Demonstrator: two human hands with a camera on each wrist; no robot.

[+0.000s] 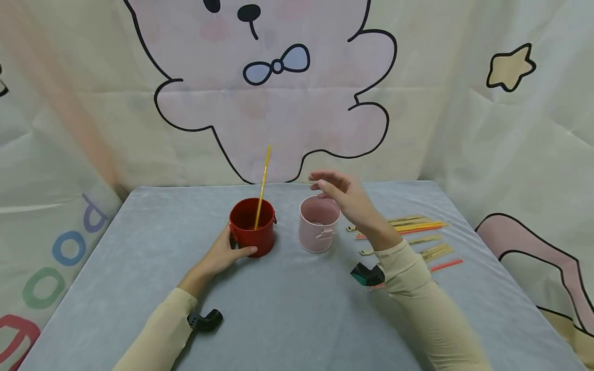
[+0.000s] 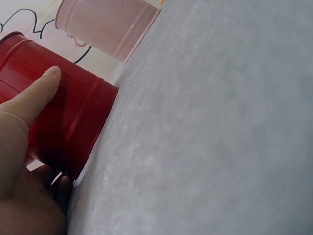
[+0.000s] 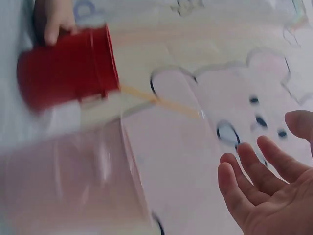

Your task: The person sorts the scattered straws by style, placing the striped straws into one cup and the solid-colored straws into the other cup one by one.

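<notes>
A small red bucket (image 1: 260,240) stands on the cloth-covered table, and a thin yellow stick (image 1: 264,180) leans up out of it. My left hand (image 1: 221,256) grips the bucket low on its left side, the thumb (image 2: 41,91) laid across its front and the other fingers round behind. To the right stands a pale pink bucket (image 1: 308,234). Above its rim is my right hand (image 1: 349,200), holding nothing, its fingers (image 3: 259,169) spread and slightly bent in the right wrist view. The inside bottom of the red bucket is hidden.
Several thin yellow and orange-red sticks (image 1: 419,227) lie at the table's right, partly behind the right forearm. A short orange-red stick (image 1: 446,265) lies nearer the right edge. Behind the table hangs a printed curtain (image 1: 278,113).
</notes>
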